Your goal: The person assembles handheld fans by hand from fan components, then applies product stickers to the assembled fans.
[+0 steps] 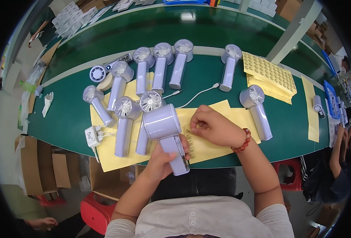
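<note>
My left hand (158, 160) is wrapped round the handle of a lavender handheld fan (162, 122), tilted above the table's near edge. The fan's head points up and away, and its round side faces me. To the right, my right hand (214, 126) is closed, its thumb and fingers pinched together just over a yellow label sheet (215, 148). Whatever the pinch holds is too small to make out. Small dark marks, like stickers, run down the sheet below those fingertips. More lavender fans (124, 127) lie close behind the held one, on yellow paper.
Further fans (179, 63) lie across the green table (207, 75). A stack of yellow sheets (268, 75) is at the far right. At left are a white charger (92, 137) with cables and a crumpled tissue (47, 104). A red stool (98, 212) and cardboard boxes (44, 166) stand below.
</note>
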`<state>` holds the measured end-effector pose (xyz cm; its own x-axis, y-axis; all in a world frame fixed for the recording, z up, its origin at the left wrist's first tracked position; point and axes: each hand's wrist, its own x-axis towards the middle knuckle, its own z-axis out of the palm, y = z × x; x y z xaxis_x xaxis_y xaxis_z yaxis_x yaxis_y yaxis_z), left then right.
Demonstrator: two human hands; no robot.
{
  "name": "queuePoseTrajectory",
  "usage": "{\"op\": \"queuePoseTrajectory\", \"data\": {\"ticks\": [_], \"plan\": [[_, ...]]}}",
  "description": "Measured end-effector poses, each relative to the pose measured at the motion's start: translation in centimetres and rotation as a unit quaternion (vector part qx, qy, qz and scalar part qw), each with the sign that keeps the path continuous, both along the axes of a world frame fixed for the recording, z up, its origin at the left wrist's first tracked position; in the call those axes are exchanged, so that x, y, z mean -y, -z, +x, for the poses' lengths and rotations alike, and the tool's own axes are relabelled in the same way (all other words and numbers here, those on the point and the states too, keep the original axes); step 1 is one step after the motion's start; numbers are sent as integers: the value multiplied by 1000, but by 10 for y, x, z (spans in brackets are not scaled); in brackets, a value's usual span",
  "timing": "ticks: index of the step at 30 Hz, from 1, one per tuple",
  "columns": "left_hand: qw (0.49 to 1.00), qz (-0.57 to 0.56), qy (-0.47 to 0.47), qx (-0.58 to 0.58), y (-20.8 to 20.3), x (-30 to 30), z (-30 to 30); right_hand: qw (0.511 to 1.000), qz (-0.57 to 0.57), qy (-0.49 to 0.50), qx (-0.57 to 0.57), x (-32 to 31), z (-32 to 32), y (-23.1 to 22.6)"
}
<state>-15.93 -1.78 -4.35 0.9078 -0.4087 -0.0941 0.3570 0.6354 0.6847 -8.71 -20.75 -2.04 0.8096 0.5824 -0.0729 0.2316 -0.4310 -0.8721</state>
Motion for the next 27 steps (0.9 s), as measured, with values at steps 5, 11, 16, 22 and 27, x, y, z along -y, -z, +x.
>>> {"op": "queuePoseTrajectory", "data": {"ticks": [5,11,16,22,27], "plan": [[999,33,-36,-1,-8,2,-2,993,53,-88,-56,8,2,-3],[990,90,-110,-20,-49,0,-6,983,133,-123,-26,10,-8,-31],[975,133,-159,-79,-65,10,14,978,194,-62,-46,2,-42,-58],[980,149,-118,-56,-59,11,18,980,152,-30,-122,-7,-49,-60],[980,167,-93,-49,-60,12,20,987,145,-34,-61,-5,-46,-54]]}}
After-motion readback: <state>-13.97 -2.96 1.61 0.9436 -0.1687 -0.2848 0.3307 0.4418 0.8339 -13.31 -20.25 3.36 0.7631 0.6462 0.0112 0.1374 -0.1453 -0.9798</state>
